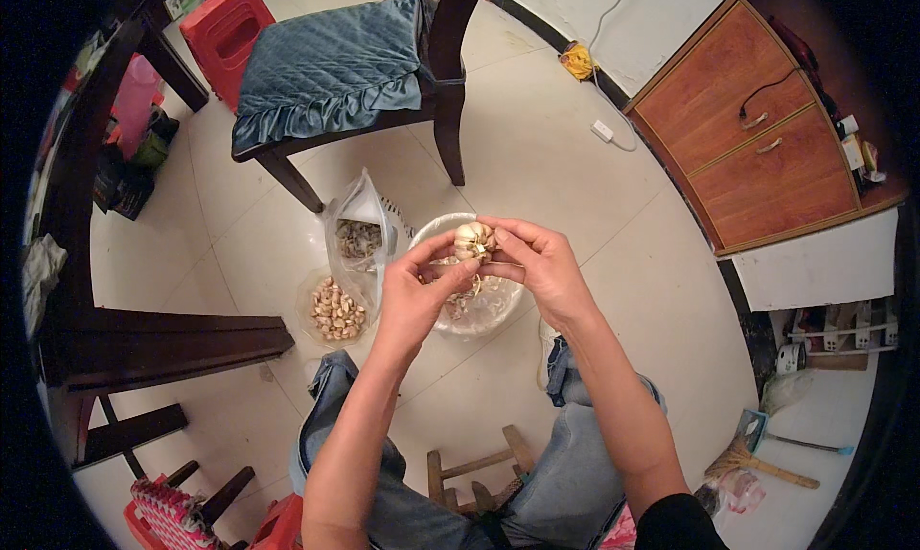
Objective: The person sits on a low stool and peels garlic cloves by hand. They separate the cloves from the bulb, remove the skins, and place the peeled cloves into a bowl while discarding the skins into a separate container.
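Head view: garlic (474, 241) is raised over the basin (498, 308), within its rim's outline. Left hand (417, 286) and right hand (548, 264) both grasp it, fingers partly curled. Bag (376, 205) stands just beside the basin's left edge, bowl (308, 307) farther left; rightward, broad floor (623, 243) gives lateral room up to the cabinet (757, 133).

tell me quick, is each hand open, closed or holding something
Left hand: closed on the left side of a garlic bulb.
Right hand: closed on its right side.
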A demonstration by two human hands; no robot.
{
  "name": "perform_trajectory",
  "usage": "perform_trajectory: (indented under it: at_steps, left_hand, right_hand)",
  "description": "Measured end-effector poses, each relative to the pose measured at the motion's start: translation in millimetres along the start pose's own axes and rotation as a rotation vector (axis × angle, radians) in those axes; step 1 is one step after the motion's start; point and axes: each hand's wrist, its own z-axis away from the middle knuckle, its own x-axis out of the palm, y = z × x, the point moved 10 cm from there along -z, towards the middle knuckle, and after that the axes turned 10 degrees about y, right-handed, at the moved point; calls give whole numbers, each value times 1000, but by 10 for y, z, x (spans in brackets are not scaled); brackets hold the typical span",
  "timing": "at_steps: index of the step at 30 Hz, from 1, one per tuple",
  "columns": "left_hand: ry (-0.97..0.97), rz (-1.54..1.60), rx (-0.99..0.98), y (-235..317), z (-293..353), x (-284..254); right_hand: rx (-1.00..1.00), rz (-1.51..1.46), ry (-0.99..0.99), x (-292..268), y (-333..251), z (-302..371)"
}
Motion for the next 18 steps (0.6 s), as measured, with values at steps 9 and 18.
perform_trajectory:
  at_steps: [9,18]
  left_hand:
    - [6,226,-110,17,24,15]
    - [-10,333,-171,-2,85,107]
  right_hand:
    - [-106,111,15,-22,-127,24]
    - [-91,86,16,-112,-106,58]
